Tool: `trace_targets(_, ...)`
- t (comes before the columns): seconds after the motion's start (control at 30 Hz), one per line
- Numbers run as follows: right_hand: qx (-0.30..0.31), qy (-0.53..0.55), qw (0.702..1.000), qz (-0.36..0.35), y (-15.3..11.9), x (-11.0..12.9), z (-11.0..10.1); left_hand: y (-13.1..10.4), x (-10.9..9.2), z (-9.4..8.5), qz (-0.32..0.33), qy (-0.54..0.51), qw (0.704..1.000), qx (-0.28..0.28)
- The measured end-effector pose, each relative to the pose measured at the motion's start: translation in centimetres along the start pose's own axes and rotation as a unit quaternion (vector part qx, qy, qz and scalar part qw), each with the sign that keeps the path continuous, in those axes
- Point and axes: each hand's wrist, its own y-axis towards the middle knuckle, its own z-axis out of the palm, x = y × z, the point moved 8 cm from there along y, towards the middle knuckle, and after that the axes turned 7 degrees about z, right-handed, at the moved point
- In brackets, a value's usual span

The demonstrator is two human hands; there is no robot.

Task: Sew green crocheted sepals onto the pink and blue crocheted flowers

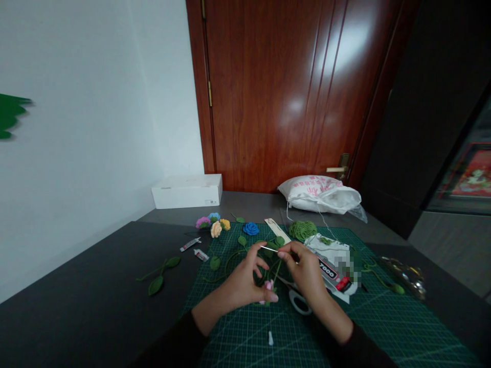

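Observation:
Between my fingers is a thin light needle or hook. My right hand is closed in a pinch on its right end. The fingertip of my left hand touches its left end, while the thumb is apart and lies beside a small pink flower. Whether that thumb holds the flower is hard to tell. Green stems and leaves lie behind both hands. Scissors with a grey-white handle rest below my right hand, partly hidden. A small white cap lies nearer to me on the green cutting mat.
Crocheted flowers, a blue rose and glue tubes lie at the left and back. Green yarn and a white packet are at the right. A white box and white bag stand behind.

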Motion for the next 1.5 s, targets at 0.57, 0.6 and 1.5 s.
trace_targets(0.57, 0.068, 0.52, 0.851, 0.03, 7.9, 9.3, -4.0, 4.7, -12.9, -6.5, 0.163, -0.166, 0.971, -0.046)
trace_targets(0.6, 0.072, 0.545, 0.835, 0.017, 8.8, 10.4, -4.6, 5.3, -14.4, -7.4, 0.178, -0.165, 0.969, -0.054)
trace_targets(1.5, -0.059, 0.012, 0.962, -0.265, 8.3, 18.0, -5.9, 7.2, -20.0, -13.1, 0.327, -0.083, 0.932, -0.133)
